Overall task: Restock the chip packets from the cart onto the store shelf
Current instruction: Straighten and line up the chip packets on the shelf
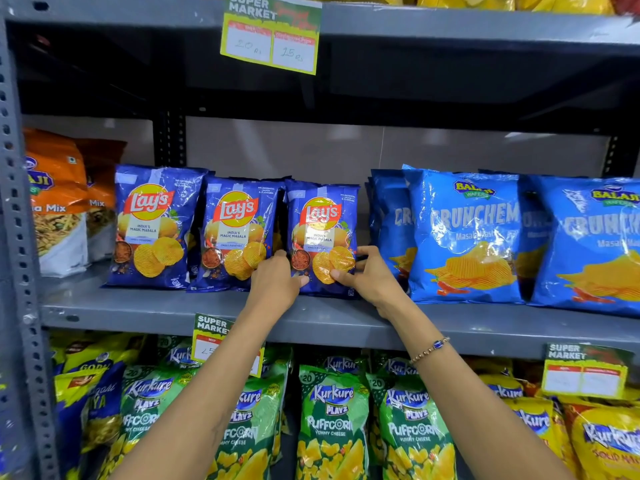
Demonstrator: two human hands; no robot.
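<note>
Blue chip packet (323, 237) stands upright, long axis vertical, front facing out, on the grey metal shelf (156, 311). Left hand (275, 282) at seven o'clock, right hand (372, 275) at five o'clock, both pinching its lower corners.

Head view, close, facing shelf (242, 313) straight on.
</note>
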